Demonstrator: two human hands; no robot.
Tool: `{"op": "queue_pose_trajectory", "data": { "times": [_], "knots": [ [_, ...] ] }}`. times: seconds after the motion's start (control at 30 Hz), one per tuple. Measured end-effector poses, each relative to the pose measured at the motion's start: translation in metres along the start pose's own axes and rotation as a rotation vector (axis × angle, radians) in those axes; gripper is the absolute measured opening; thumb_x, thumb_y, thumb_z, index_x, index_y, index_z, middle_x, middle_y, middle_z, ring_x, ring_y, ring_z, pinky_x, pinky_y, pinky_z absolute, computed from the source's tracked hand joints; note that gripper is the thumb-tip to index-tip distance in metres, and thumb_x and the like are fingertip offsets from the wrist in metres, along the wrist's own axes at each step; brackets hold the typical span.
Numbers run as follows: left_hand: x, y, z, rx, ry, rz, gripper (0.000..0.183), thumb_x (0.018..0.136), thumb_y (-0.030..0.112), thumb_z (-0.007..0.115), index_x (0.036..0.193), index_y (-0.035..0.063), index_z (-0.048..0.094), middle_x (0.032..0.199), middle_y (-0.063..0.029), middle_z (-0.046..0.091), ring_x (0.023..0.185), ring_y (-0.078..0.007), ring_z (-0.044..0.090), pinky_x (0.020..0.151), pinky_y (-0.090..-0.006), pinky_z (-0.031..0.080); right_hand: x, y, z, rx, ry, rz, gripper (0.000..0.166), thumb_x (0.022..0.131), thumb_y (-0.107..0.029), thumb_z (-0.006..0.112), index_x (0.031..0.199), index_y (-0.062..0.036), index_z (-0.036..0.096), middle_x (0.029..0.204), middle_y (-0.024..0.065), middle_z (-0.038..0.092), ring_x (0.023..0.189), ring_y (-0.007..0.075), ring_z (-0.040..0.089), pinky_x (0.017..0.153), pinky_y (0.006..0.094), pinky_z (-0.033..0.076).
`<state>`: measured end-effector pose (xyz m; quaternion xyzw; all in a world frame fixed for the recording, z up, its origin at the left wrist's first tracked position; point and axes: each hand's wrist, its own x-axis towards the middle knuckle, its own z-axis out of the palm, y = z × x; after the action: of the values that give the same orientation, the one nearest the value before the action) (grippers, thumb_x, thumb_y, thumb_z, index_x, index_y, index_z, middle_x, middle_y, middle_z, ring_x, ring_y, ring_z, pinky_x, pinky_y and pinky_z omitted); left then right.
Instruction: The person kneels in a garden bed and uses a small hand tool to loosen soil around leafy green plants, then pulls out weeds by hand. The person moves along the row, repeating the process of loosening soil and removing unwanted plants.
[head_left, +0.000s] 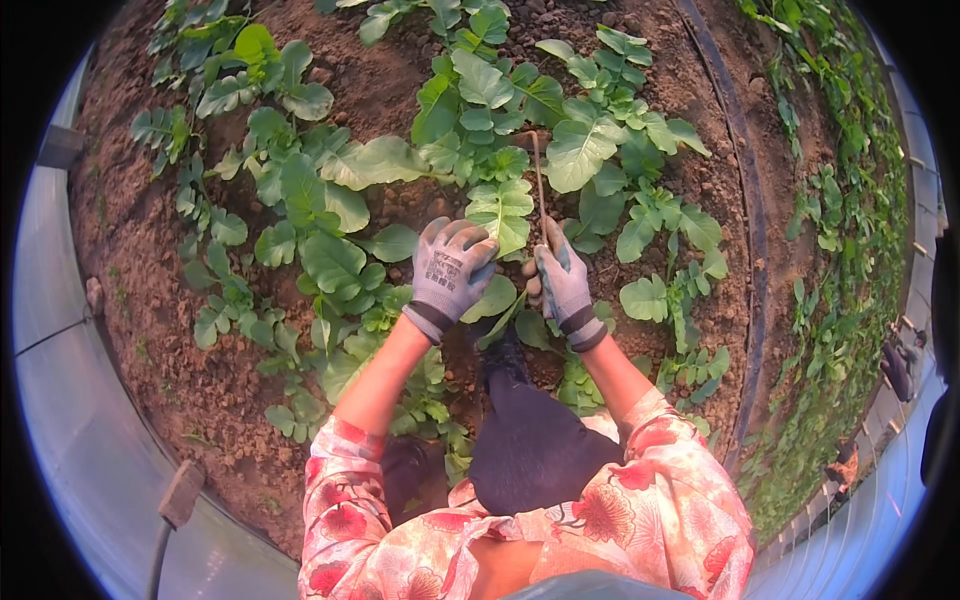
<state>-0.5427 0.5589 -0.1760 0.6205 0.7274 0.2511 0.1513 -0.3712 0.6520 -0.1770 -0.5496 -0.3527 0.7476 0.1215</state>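
Note:
My left hand (452, 266), in a grey knitted work glove with a coated palm and printing on its back, is palm down beside a lobed green leaf (501, 214). Its fingers bend at the leaf's lower edge; whether they pinch it is hidden. My right hand (562, 279), gloved alike, is closed around a slim hand tool with a thin rod (538, 176). The rod points away from me and bends sideways at its far end, among leaves and soil. Its handle is mostly hidden in my grip. Radish-like leafy plants (484, 82) stand around both hands.
More leafy plants (334, 259) grow on the left and right (637, 150). A dark flat hose (739, 150) runs along the brown soil (150, 247). Dense greenery (855, 187) borders the right side, plastic sheeting (82, 405) the left. My dark-trousered leg (532, 450) is between the plants.

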Motion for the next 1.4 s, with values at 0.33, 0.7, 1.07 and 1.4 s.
{"op": "queue_pose_trajectory", "data": {
  "times": [0.33,0.7,1.07,1.4],
  "knots": [
    [0.006,0.019,-0.024,-0.09,-0.195,0.076,0.044,0.069,0.024,0.07,0.111,0.0159,0.061,0.114,-0.004,0.058,0.113,-0.0248,0.051,0.102,-0.0458,0.034,0.065,0.022,0.013,-0.094,0.067,-0.479,0.049,0.092,-0.002,0.048,0.139,0.0021,0.036,0.137,0.0126,0.045,0.124,0.0182,0.045,0.104,0.0295,0.033],
    [0.12,-0.024,-0.047,0.268,0.105,0.077,0.043,0.075,0.018,0.064,0.118,0.0166,0.058,0.12,-0.007,0.056,0.113,-0.0284,0.051,0.098,-0.0442,0.035,0.067,0.018,0.007,-0.324,0.016,-0.495,0.054,0.089,-0.006,0.053,0.14,-0.0024,0.037,0.14,0.0135,0.045,0.127,0.0213,0.045,0.104,0.0313,0.036],
    [0.202,-0.019,0.032,0.274,0.119,0.033,0.038,0.08,0.038,0.061,0.114,0.021,0.062,0.129,-0.0055,0.052,0.123,-0.0267,0.044,0.102,-0.047,0.03,0.083,0.03,-0.015,-0.836,0.151,-0.69,0.057,0.082,-0.006,0.055,0.138,-0.0036,0.041,0.136,0.0151,0.049,0.121,0.0252,0.052,0.099,0.0338,0.042],
    [0.215,-0.033,0.049,0.287,0.057,-0.186,0.026,0.081,0.033,0.06,0.102,0.0206,0.069,0.123,-0.0039,0.058,0.12,-0.024,0.048,0.103,-0.0452,0.03,0.054,0.034,-0.011,-0.457,0.092,-0.575,0.058,0.084,-0.011,0.058,0.138,-0.003,0.039,0.127,0.0211,0.055,0.115,0.0268,0.057,0.093,0.0317,0.044]
  ]
}}
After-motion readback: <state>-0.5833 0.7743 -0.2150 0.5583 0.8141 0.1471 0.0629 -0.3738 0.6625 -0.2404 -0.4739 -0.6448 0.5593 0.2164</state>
